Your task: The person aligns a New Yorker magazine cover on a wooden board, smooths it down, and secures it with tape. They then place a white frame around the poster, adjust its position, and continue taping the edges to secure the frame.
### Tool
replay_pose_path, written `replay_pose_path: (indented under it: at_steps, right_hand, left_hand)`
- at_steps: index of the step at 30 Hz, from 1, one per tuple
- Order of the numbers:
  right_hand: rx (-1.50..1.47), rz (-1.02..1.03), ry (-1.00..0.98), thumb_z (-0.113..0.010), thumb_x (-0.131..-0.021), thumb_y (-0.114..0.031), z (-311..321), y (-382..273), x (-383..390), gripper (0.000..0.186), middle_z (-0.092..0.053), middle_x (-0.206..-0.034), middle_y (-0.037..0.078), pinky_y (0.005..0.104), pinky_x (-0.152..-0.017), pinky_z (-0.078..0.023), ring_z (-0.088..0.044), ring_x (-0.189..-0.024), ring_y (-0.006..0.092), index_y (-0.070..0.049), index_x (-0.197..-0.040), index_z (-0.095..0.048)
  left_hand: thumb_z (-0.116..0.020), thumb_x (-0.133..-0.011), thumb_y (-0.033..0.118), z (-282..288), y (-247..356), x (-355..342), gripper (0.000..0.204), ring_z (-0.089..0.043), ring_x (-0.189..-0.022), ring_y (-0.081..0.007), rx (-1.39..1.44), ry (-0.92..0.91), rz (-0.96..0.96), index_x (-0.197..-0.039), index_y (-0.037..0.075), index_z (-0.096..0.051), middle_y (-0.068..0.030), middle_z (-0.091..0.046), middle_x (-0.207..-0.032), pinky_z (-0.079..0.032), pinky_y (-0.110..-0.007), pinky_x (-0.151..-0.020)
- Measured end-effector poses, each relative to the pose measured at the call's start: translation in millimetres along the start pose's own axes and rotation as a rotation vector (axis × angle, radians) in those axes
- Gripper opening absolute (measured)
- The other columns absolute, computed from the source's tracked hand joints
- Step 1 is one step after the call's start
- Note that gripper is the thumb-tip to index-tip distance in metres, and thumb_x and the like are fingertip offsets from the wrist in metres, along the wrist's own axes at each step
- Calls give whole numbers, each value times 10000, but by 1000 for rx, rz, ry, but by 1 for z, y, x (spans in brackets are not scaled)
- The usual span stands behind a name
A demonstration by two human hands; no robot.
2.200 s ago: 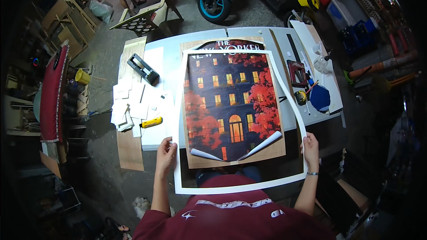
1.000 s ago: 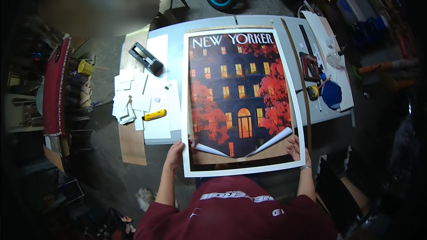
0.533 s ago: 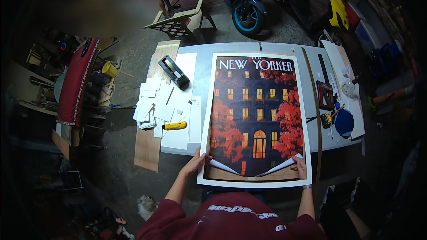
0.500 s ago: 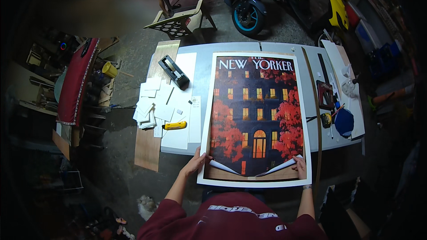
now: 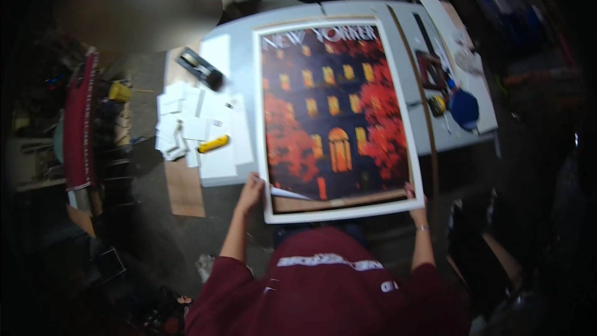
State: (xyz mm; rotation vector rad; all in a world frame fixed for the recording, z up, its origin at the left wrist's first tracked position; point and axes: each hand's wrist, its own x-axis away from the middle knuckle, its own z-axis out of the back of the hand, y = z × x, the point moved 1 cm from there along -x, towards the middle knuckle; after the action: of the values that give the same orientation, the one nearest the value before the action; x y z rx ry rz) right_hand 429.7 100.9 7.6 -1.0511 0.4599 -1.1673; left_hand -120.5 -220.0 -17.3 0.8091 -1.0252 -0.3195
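A white picture frame (image 5: 342,216) lies tilted over the near edge of the table. Inside it is a poster (image 5: 323,112) of a dark building with lit windows and red trees. The poster's lower left corner curls up, and a strip of brown backing (image 5: 298,204) shows below it. My left hand (image 5: 251,191) is closed on the frame's left side near the bottom corner. At the lower right corner my right hand (image 5: 416,204) grips the frame, fingertips over its inner edge. Motion blurs the picture somewhat.
On the table (image 5: 239,31), left of the frame, are a black tape dispenser (image 5: 199,68), several white cards (image 5: 180,112) and a yellow utility knife (image 5: 214,144). To the right lie a brown strip (image 5: 415,68), a tape measure (image 5: 438,106) and a dark blue round item (image 5: 464,110).
The view has shifted and turned slightly. My right hand has gone from the poster's curled lower right corner to the frame's edge, and that corner no longer shows a white curl.
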Motion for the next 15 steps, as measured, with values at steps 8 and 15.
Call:
replay_pose_path:
  at_steps: [8,15]
  right_hand:
    - [-723,-326,-13,-387,-1100,-379,16,-13,17,561,-629,-1446,221,408,-1069,-493,-711,-1094,278,43,-1419,-573]
    - [-453,-309,-47,-446,-1144,-366,12,-14,8,433,-704,-1324,187,369,-1026,-494,-712,-1046,216,7,-1318,-581]
  left_hand:
    - [-591,-1089,242,-8,29,21,402,-664,-965,-135,189,-20,14,-1434,76,-468,-86,-755,-1041,-495,-290,-886]
    - [-617,-1081,247,0,16,31,312,-599,-912,-86,251,-95,-4,-1319,55,-552,12,-675,-972,-456,-269,-871]
